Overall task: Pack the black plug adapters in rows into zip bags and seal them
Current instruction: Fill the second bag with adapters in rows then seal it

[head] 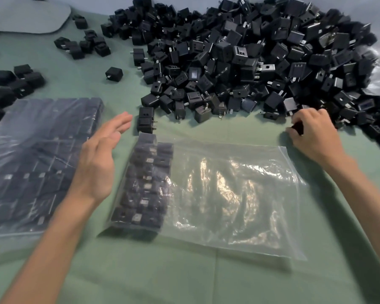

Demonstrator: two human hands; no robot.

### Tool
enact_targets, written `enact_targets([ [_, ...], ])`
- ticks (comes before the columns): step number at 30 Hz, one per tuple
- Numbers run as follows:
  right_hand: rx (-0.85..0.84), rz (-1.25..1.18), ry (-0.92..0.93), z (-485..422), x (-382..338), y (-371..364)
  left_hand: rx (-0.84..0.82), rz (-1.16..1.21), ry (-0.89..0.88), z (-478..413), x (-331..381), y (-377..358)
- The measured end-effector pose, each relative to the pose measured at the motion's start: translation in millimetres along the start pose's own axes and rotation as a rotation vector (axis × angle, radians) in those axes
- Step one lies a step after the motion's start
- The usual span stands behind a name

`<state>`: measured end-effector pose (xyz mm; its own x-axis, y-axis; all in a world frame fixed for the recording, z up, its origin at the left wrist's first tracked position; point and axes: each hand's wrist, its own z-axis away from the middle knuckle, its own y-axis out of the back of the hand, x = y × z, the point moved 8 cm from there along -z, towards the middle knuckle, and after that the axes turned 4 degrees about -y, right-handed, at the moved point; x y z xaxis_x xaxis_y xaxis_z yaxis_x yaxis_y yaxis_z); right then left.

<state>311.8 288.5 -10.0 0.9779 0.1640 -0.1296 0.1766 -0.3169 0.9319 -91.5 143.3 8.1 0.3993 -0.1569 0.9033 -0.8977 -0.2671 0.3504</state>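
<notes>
**When a Bag Is Part-Filled: Drawing Stock From the Pile**

While the open zip bag (228, 194) lies flat on the green surface (184, 281), the right hand (314, 132) reaches to the near edge of the loose adapter pile (250, 51). Its grip is curled around one black plug adapter (297, 127).

The left hand (101, 159) hovers just beside the bag. Its grip is wide, fingers straight, holding nothing. It is probably positioned to steady the bag for loading.

Packed adapters (145, 183) occupy only the bag's left end, in rows. The zip edge appears to lie at the right, so filling likely proceeds toward it.

A filled bag (31, 161) rests to the left. A stray adapter pair (145, 120) stands near the open bag's far corner.
</notes>
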Motion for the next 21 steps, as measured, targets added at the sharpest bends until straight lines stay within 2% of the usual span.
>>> enact_targets([
  [2,0.035,-0.087,-0.139,9,20,5,-0.011,-0.032,0.003,1,4,-2],
  [5,-0.075,-0.056,-0.412,28,52,-2,-0.021,-0.097,0.060,3,5,-2],
  [7,-0.103,-0.070,-0.470,39,59,-2,-0.077,-0.302,0.111,13,3,-7],
  [9,-0.070,-0.129,-0.431,50,54,8,-0.186,-0.560,0.120,33,2,-20],
  [12,-0.083,-0.368,-0.300,82,30,27,-0.307,-0.707,0.091,59,0,-41],
  [13,-0.143,-0.510,-0.257,95,17,31,-0.318,-0.729,0.085,62,-2,-44],
  [15,-0.377,-0.734,-0.187,121,-12,33,-0.312,-0.755,0.074,61,-4,-45],
  [18,-0.779,-0.817,-0.112,151,-50,22,-0.293,-0.787,0.059,60,-2,-45],
  [19,-0.829,-0.855,-0.107,154,-58,18,-0.302,-0.800,0.060,60,-3,-45],
  [21,-0.828,-1.022,-0.110,149,-75,18,-0.315,-0.834,0.063,61,-3,-46],
])
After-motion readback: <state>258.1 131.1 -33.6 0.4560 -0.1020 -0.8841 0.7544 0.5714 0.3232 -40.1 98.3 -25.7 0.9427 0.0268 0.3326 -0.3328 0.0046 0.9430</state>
